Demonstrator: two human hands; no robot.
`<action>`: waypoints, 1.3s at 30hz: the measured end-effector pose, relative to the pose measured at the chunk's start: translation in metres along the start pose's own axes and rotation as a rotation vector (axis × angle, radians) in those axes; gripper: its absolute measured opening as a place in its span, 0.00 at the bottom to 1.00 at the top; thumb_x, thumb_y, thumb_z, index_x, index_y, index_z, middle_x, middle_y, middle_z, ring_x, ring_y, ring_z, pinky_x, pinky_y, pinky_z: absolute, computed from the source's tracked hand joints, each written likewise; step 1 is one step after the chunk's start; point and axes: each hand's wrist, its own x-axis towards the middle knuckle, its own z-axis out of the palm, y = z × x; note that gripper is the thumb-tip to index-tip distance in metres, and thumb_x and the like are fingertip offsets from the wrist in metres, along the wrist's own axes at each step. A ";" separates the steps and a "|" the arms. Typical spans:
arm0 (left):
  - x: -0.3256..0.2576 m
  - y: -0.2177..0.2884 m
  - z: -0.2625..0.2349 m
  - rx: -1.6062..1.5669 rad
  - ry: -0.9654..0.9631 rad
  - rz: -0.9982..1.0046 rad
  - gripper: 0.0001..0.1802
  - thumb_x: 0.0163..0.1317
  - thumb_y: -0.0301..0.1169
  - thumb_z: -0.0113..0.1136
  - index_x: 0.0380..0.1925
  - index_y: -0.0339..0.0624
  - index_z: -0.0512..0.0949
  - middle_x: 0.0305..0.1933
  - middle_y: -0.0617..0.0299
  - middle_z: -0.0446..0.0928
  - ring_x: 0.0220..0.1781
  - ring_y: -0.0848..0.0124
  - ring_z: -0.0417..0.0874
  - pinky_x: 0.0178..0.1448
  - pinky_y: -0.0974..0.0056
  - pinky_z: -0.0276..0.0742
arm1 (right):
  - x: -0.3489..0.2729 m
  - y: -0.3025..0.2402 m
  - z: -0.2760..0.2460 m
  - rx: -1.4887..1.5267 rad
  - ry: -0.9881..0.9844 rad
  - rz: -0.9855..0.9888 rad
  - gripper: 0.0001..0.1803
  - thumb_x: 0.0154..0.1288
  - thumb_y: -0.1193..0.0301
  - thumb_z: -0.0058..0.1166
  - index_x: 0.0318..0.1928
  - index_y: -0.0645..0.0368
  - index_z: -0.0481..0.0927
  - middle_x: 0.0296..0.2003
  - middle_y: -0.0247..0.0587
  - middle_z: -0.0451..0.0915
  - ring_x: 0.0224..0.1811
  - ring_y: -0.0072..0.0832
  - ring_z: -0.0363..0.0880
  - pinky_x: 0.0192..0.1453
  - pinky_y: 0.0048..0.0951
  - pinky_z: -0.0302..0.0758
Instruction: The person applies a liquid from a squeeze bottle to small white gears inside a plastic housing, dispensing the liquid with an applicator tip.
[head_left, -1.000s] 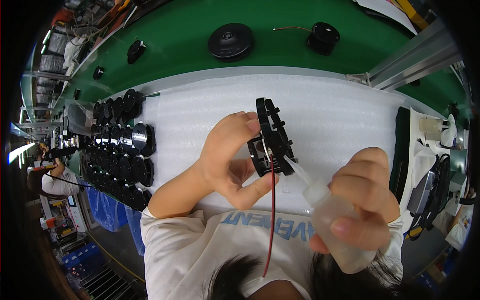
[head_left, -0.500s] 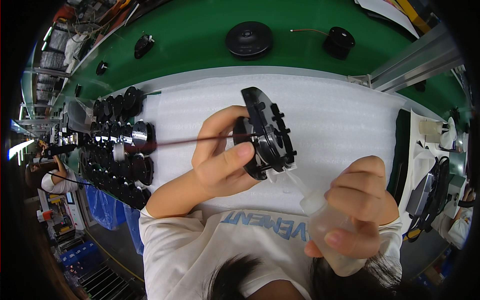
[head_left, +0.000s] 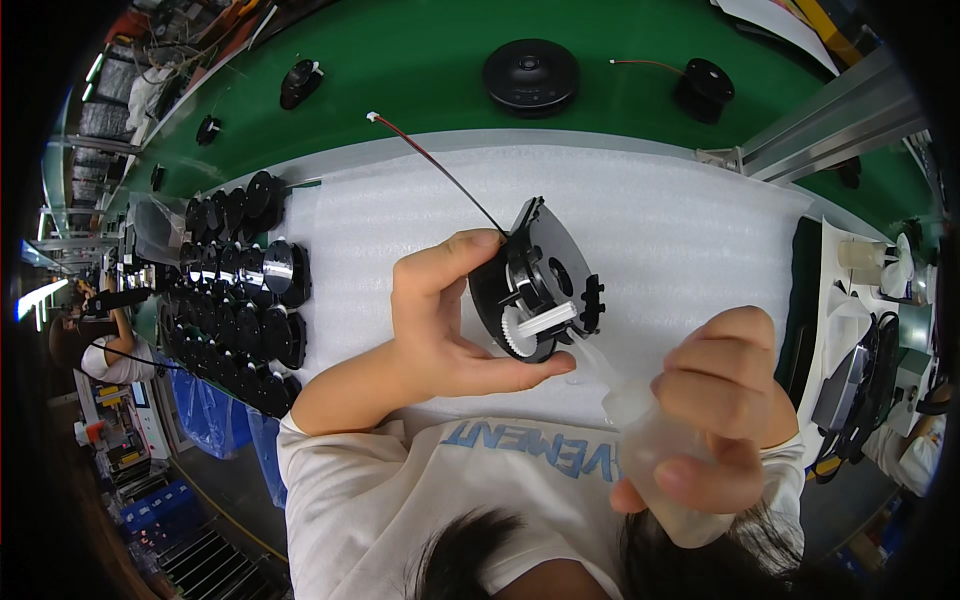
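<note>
My left hand (head_left: 440,320) grips a round black plastic housing (head_left: 487,290) by its edge, thumb below and fingers above. A white gear with a shaft (head_left: 545,320) shows on the side facing me. From its top a thin red and black cable (head_left: 435,163) runs up to a small white connector (head_left: 373,117). My right hand (head_left: 715,410) is closed around a translucent squeeze bottle (head_left: 665,455). The bottle's narrow nozzle (head_left: 593,358) points at the housing beside the gear shaft; whether its tip touches I cannot tell.
White foam sheeting (head_left: 700,230) covers the work surface. Several rows of black housings (head_left: 245,290) stand at the left. Beyond runs a green conveyor belt (head_left: 400,70) carrying a black round unit (head_left: 530,77) and a wired black part (head_left: 705,90). A metal post (head_left: 840,120) rises at the far right.
My left hand has turned the housing, so the white gear now faces me and the cable has swung upward. The bottle stays nearly in place. Parts on the belt have shifted right.
</note>
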 end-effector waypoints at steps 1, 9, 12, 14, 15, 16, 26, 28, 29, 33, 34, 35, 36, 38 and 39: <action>0.001 0.001 0.000 0.000 0.000 -0.001 0.48 0.32 0.28 0.75 0.52 0.34 0.53 0.43 0.48 0.66 0.39 0.66 0.75 0.42 0.66 0.71 | 0.000 0.001 0.002 0.016 0.066 -0.005 0.16 0.47 0.59 0.58 0.37 0.43 0.69 0.23 0.30 0.70 0.21 0.24 0.65 0.23 0.24 0.56; -0.004 0.006 -0.008 -0.205 0.045 -0.221 0.46 0.32 0.28 0.75 0.50 0.35 0.54 0.46 0.51 0.66 0.45 0.69 0.73 0.48 0.68 0.69 | 0.000 0.000 0.006 0.027 0.072 0.007 0.16 0.48 0.59 0.57 0.38 0.44 0.69 0.22 0.31 0.70 0.21 0.24 0.65 0.24 0.24 0.56; 0.000 0.008 -0.003 -0.482 0.119 -0.352 0.44 0.35 0.30 0.74 0.49 0.37 0.54 0.46 0.52 0.66 0.46 0.69 0.73 0.47 0.66 0.72 | 0.000 -0.001 0.003 0.014 0.070 0.014 0.16 0.48 0.59 0.57 0.38 0.45 0.69 0.22 0.31 0.70 0.21 0.24 0.65 0.24 0.24 0.57; 0.001 0.015 0.000 -0.706 0.247 -0.522 0.42 0.38 0.34 0.72 0.48 0.38 0.53 0.46 0.52 0.66 0.46 0.68 0.73 0.45 0.66 0.74 | -0.001 0.000 0.005 0.023 0.069 0.020 0.17 0.48 0.59 0.57 0.38 0.45 0.69 0.22 0.31 0.70 0.21 0.23 0.65 0.24 0.25 0.57; 0.000 0.016 0.000 -0.704 0.250 -0.525 0.42 0.38 0.34 0.72 0.48 0.38 0.53 0.46 0.52 0.66 0.46 0.68 0.73 0.45 0.66 0.74 | -0.002 0.001 0.006 0.033 0.071 0.014 0.16 0.48 0.59 0.58 0.38 0.45 0.69 0.22 0.31 0.70 0.21 0.23 0.65 0.24 0.25 0.57; 0.000 0.016 -0.001 -0.726 0.255 -0.556 0.41 0.39 0.36 0.71 0.48 0.39 0.53 0.46 0.52 0.66 0.46 0.68 0.73 0.45 0.66 0.74 | -0.001 0.001 0.006 0.039 0.074 0.006 0.16 0.48 0.59 0.58 0.38 0.45 0.69 0.21 0.31 0.70 0.20 0.23 0.65 0.24 0.25 0.57; -0.004 0.013 -0.008 -0.812 0.221 -0.703 0.38 0.46 0.50 0.61 0.48 0.42 0.53 0.41 0.49 0.68 0.30 0.66 0.78 0.25 0.67 0.74 | -0.005 0.013 0.006 0.055 0.073 -0.031 0.17 0.46 0.59 0.60 0.36 0.45 0.69 0.24 0.32 0.69 0.20 0.23 0.64 0.23 0.24 0.56; 0.000 0.011 -0.009 -0.811 0.230 -0.680 0.38 0.47 0.50 0.60 0.48 0.41 0.53 0.40 0.49 0.68 0.30 0.66 0.77 0.25 0.68 0.73 | -0.006 0.018 0.001 0.177 -0.024 0.004 0.26 0.49 0.49 0.56 0.42 0.48 0.62 0.25 0.37 0.66 0.22 0.29 0.62 0.27 0.31 0.57; 0.007 0.005 -0.010 -0.691 0.318 -0.575 0.37 0.49 0.49 0.59 0.49 0.40 0.53 0.40 0.49 0.69 0.29 0.66 0.77 0.25 0.68 0.73 | -0.007 0.020 0.005 0.163 -0.017 0.002 0.26 0.49 0.49 0.56 0.42 0.48 0.62 0.25 0.37 0.66 0.22 0.29 0.62 0.27 0.31 0.57; 0.050 -0.045 -0.039 0.035 0.468 -0.322 0.30 0.54 0.37 0.58 0.50 0.36 0.54 0.32 0.55 0.72 0.27 0.74 0.73 0.27 0.74 0.68 | -0.014 0.026 0.014 0.738 0.219 0.771 0.28 0.49 0.45 0.53 0.38 0.54 0.63 0.25 0.35 0.66 0.23 0.25 0.63 0.28 0.25 0.59; 0.061 -0.056 -0.048 0.238 0.413 -0.367 0.33 0.50 0.38 0.62 0.49 0.34 0.57 0.26 0.60 0.73 0.25 0.77 0.72 0.27 0.76 0.66 | -0.018 0.036 0.027 0.856 0.324 0.850 0.28 0.50 0.45 0.51 0.38 0.55 0.63 0.25 0.34 0.67 0.23 0.23 0.63 0.28 0.23 0.59; 0.072 -0.067 -0.053 0.493 0.356 -0.470 0.35 0.45 0.42 0.65 0.49 0.36 0.62 0.23 0.62 0.72 0.23 0.78 0.71 0.28 0.75 0.67 | -0.020 0.043 0.030 0.930 0.337 0.989 0.27 0.52 0.45 0.49 0.37 0.55 0.64 0.24 0.33 0.66 0.23 0.22 0.63 0.27 0.22 0.60; 0.083 -0.074 -0.055 0.658 0.280 -0.595 0.37 0.41 0.49 0.65 0.49 0.39 0.66 0.25 0.60 0.75 0.25 0.74 0.75 0.32 0.71 0.70 | -0.022 0.051 0.033 1.001 0.349 1.128 0.26 0.53 0.45 0.47 0.36 0.56 0.65 0.23 0.32 0.66 0.23 0.20 0.63 0.27 0.20 0.60; 0.097 -0.100 -0.051 0.888 0.151 -0.692 0.39 0.41 0.57 0.59 0.48 0.41 0.67 0.29 0.57 0.78 0.32 0.63 0.80 0.35 0.63 0.73 | -0.032 0.068 0.039 1.015 0.388 1.254 0.24 0.54 0.47 0.46 0.35 0.56 0.66 0.25 0.32 0.67 0.24 0.20 0.64 0.26 0.20 0.60; 0.101 -0.108 -0.049 0.980 0.081 -0.717 0.38 0.41 0.58 0.57 0.47 0.42 0.68 0.31 0.56 0.79 0.35 0.60 0.80 0.36 0.61 0.73 | -0.033 0.073 0.041 1.033 0.425 1.385 0.22 0.55 0.49 0.46 0.34 0.55 0.68 0.27 0.32 0.67 0.26 0.20 0.64 0.26 0.20 0.61</action>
